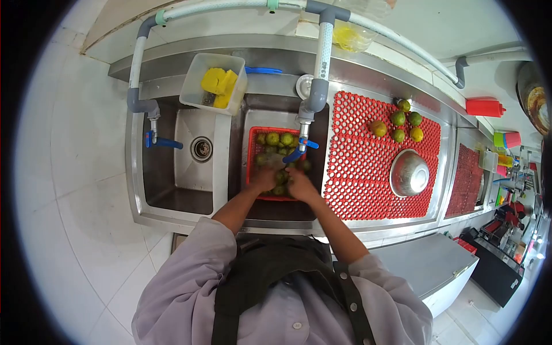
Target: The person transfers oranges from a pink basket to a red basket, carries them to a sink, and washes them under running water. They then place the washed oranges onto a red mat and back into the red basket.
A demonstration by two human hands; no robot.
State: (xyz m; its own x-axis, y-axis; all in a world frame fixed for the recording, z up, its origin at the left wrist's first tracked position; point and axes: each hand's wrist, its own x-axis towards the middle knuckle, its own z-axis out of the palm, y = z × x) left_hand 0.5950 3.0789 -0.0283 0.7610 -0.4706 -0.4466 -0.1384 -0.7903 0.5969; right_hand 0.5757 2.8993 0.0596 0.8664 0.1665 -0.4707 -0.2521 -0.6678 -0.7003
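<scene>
A red plastic basket (251, 150) of green citrus fruits (286, 138) sits in the right-hand sink basin (237, 172). My left hand (264, 179) reaches in among the fruits from the left, its fingers blurred near the water. From the right, my right hand (298, 183) reaches in at the fruits, fingers bent inward and partly hidden. Just above both hands is the blue spout of a tap (294, 155). Whether either hand grips a fruit cannot be made out.
A clear plastic tub (191, 86) with yellow sponges (219, 81) stands behind the basins. To the right, a red perforated mat (356, 167) holds several citrus fruits (398, 118) and an upturned metal bowl (409, 172). A second tap (154, 129) overhangs the left basin (192, 123).
</scene>
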